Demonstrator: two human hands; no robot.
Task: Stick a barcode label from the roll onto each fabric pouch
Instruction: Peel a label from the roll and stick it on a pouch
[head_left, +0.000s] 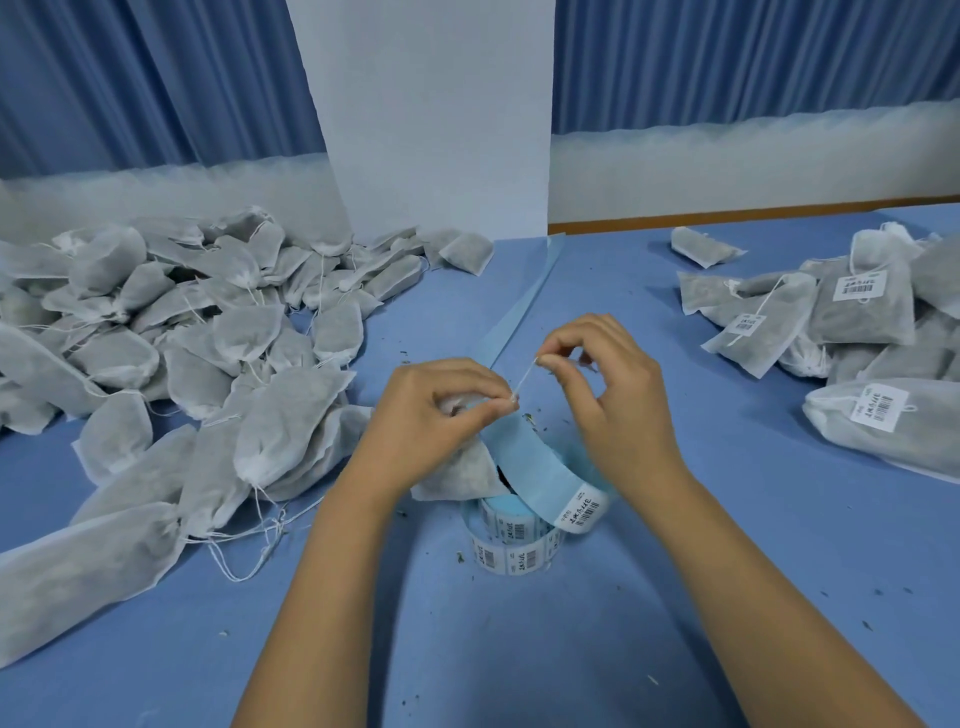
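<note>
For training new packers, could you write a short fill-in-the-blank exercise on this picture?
1. The left hand and the right hand both pinch a thin white ____ stretched between them.
2. The labelled pouches lie on the person's ____ side.
3. The table under the label roll is ____ in colour.
Missing words: string; right; blue.

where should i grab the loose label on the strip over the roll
Probably pinch the label by its outer short edge, coming from the right: it lies at the end of the blue backing strip, which arches over the right side of the roll.
</note>
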